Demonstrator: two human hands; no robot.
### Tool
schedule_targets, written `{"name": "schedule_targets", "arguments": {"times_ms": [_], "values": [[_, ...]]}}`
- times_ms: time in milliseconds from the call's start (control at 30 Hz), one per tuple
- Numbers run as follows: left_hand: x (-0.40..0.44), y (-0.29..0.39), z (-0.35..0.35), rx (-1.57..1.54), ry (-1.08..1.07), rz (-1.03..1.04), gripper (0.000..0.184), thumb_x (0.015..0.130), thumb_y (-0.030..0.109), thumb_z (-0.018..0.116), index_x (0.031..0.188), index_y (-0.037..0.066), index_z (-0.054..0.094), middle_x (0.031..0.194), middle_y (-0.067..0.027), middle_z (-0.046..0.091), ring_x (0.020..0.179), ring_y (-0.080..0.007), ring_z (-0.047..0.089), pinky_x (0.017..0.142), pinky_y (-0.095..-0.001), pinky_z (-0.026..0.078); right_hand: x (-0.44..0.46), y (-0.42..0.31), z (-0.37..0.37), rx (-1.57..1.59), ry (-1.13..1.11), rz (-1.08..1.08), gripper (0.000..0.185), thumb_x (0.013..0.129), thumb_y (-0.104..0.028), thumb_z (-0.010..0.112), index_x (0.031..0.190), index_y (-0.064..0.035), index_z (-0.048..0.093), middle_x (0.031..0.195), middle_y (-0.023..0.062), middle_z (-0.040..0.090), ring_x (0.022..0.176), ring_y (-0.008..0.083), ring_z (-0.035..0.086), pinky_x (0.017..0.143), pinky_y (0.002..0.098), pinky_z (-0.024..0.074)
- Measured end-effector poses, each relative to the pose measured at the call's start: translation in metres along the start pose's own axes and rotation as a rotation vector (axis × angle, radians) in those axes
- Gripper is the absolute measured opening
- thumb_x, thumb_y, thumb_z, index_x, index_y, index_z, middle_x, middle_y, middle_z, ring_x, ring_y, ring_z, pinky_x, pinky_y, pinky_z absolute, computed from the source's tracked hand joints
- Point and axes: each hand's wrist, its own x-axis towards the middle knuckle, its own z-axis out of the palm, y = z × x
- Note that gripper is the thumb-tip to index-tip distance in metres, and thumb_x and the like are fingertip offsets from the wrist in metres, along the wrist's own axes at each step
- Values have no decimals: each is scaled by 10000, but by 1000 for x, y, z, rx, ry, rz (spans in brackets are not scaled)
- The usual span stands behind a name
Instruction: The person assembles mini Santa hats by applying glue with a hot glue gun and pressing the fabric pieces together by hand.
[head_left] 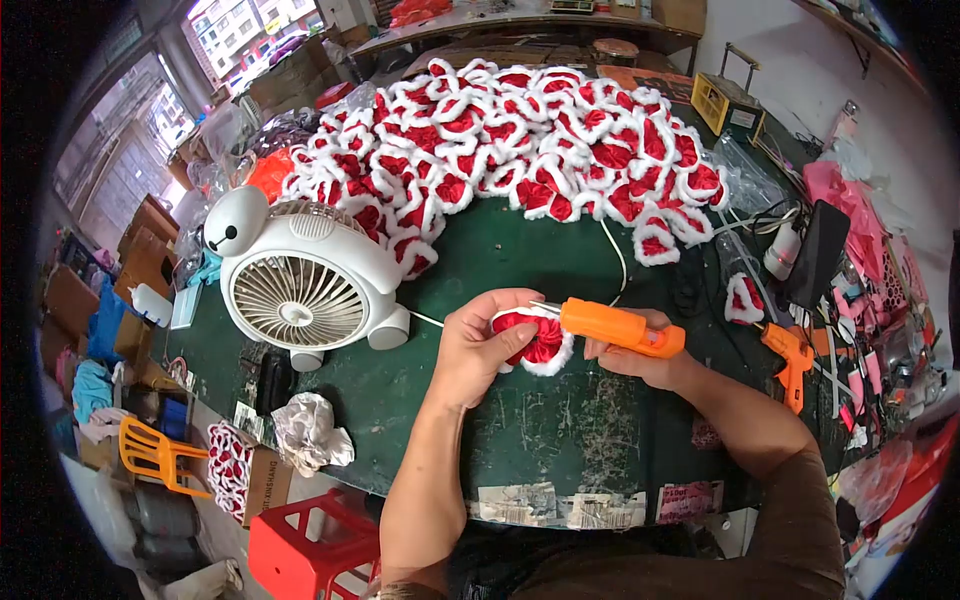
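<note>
I am pinching a red pleated fabric piece with white fluffy trim (545,350) in my left hand (478,345), the thumb pressing on its red face and the fingers curling behind it. My right hand (645,358) is closing around an orange glue gun (612,324), its fingers wrapping under the body. The gun is lying nearly level, its nozzle pointing toward nine o'clock at the piece's upper edge, close to my left fingertips; I cannot tell whether the tip is touching the fabric. Taking the piece as the dial's centre, I am holding it above a scuffed green tabletop (480,255). A big heap of similar trimmed pieces (505,130) is spreading across twelve o'clock. A white fan (298,300) is standing between nine and ten, a crumpled white plastic bag (312,432) is resting at eight, and a second orange glue gun (794,366) is lying at three, with one loose trimmed piece (743,300) sitting just beside it.
</note>
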Motion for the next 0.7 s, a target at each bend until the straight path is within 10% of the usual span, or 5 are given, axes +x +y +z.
{"name": "schedule_targets", "arguments": {"times_ms": [700], "values": [[-3, 8, -2, 104, -50, -37, 316, 851, -51, 670, 1160, 14, 652, 1022, -29, 703, 865, -77, 652, 758, -212, 527, -3, -6, 5, -37, 88, 212, 250, 856, -147, 762, 1047, -21, 662, 821, 9, 677, 725, 74, 618, 665, 246, 493]]}}
